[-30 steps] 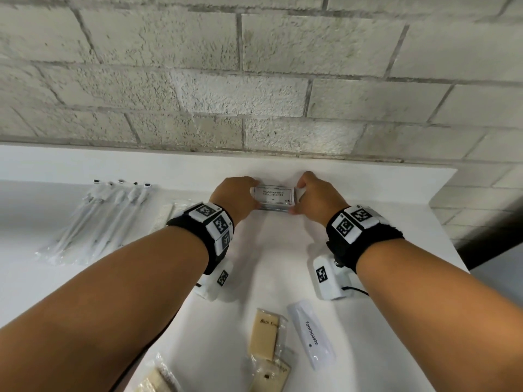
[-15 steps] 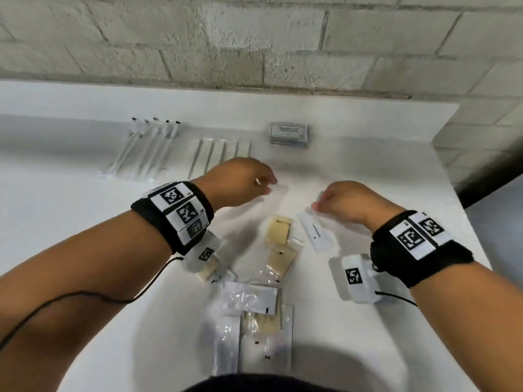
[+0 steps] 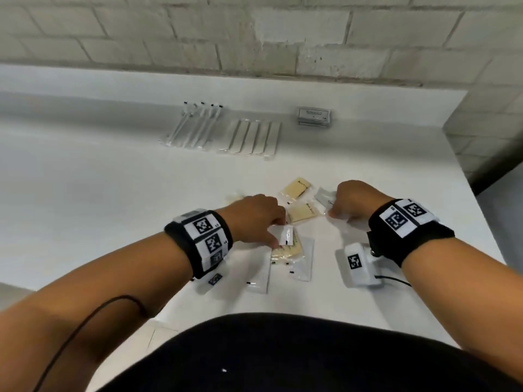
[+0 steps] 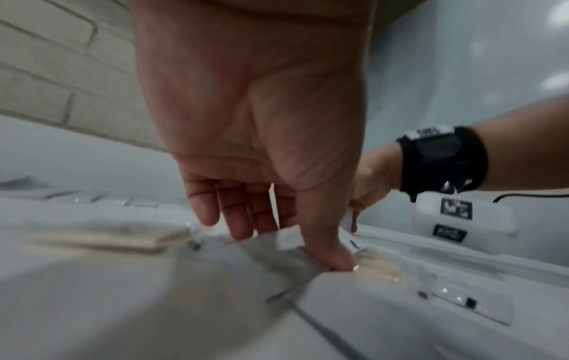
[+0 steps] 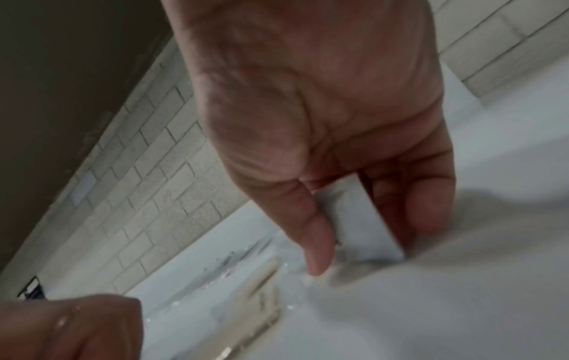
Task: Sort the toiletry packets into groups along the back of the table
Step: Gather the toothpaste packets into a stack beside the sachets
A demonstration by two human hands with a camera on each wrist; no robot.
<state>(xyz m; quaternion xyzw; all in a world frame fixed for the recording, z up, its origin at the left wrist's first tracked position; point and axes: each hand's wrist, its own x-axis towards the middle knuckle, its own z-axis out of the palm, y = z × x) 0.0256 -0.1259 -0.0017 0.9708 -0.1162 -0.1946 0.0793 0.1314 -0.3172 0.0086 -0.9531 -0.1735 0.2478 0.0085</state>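
Observation:
Loose packets lie mid-table: beige soap packets [image 3: 297, 188] and flat white packets [image 3: 259, 271]. My left hand [image 3: 278, 232] pinches the edge of a small white packet [image 3: 285, 234] over the pile. In the left wrist view the thumb [image 4: 337, 260] presses that white packet [image 4: 289, 258] against the fingers. My right hand [image 3: 332, 212] holds the white toothpaste packet [image 3: 324, 197] at the pile's right side. In the right wrist view the toothpaste packet [image 5: 360, 224] stands between thumb and fingers. Along the back lie wrapped toothbrushes [image 3: 195, 127], pale strip packets [image 3: 252, 137] and a stack of small boxes [image 3: 314, 116].
The white table [image 3: 99, 179] ends at a raised ledge [image 3: 113, 86] under a block wall. Its right edge [image 3: 464, 176] drops off near the box stack. Bare table lies at the left and right of the box stack. A cable hangs from my left arm.
Both hands left the small box stack at the back and came down to the loose pile. The left now pinches a white packet, the right the toothpaste packet.

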